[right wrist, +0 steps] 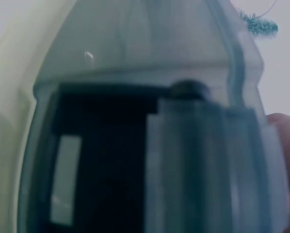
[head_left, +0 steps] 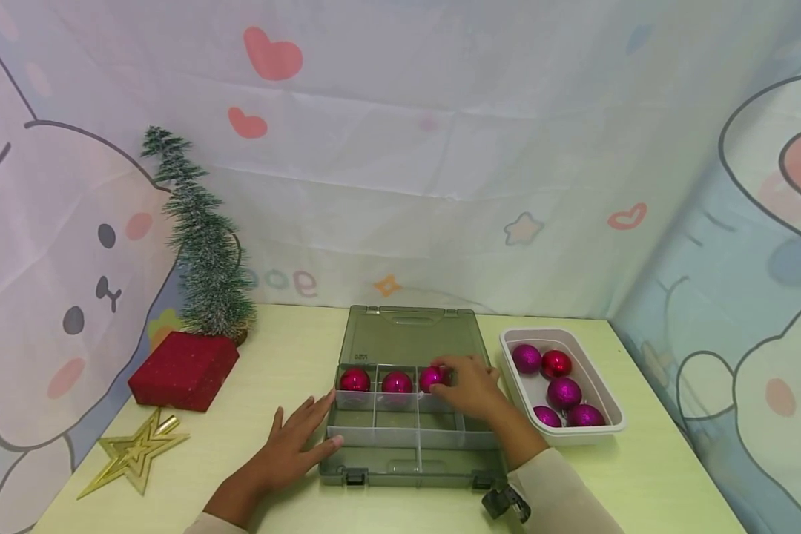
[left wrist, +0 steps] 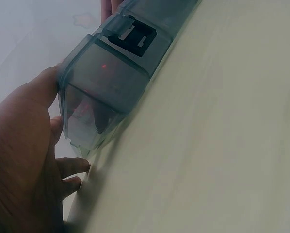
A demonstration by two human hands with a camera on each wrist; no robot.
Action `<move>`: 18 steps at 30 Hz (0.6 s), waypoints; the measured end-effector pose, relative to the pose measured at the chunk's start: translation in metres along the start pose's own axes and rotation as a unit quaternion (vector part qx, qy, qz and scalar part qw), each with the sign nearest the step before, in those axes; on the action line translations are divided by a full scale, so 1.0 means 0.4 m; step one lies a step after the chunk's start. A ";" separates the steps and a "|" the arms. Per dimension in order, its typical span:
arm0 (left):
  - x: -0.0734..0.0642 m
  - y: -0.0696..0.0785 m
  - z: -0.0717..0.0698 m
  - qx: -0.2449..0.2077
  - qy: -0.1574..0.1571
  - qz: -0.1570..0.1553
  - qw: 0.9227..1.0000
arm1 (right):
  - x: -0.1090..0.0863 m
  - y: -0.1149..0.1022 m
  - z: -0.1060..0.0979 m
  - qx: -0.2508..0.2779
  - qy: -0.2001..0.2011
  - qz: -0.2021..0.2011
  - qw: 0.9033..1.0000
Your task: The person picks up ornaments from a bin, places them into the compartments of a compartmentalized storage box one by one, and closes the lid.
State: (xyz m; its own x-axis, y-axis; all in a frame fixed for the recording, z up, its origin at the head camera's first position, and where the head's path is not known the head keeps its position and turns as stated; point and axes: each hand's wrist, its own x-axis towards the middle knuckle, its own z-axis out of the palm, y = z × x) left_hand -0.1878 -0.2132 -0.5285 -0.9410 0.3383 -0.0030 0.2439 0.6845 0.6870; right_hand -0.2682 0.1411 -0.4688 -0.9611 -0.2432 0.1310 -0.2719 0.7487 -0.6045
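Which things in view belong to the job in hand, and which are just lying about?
Apparently in use:
right hand, holding a magenta bauble
left hand, by the divided box
two baubles in back compartments
white bin of glittery baubles

Apparently lying about:
frosted Christmas tree
red box
gold star topper

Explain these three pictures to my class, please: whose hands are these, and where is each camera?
There is no machine: a person works bare-handed. The wide picture comes from a camera worn on the head; the other two come from wrist cameras, close to the box. On the table are an open divided box, a white tray of five baubles, a red block, a gold star and a small tree. The right hand holds a pinkish bauble at the box's back row; the left hand touches its side.
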 end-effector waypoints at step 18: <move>-0.001 0.003 -0.002 -0.005 -0.004 -0.002 1.000 | 0.017 -0.013 0.015 -0.075 -0.019 0.032 0.996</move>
State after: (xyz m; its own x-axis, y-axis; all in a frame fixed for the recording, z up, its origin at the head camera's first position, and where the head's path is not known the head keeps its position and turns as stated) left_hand -0.1873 -0.2127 -0.5271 -0.9402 0.3406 -0.0104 0.2385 0.6794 0.6939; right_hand -0.2730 0.1318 -0.4693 -0.9747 -0.2139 0.0641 -0.2177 0.8466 -0.4856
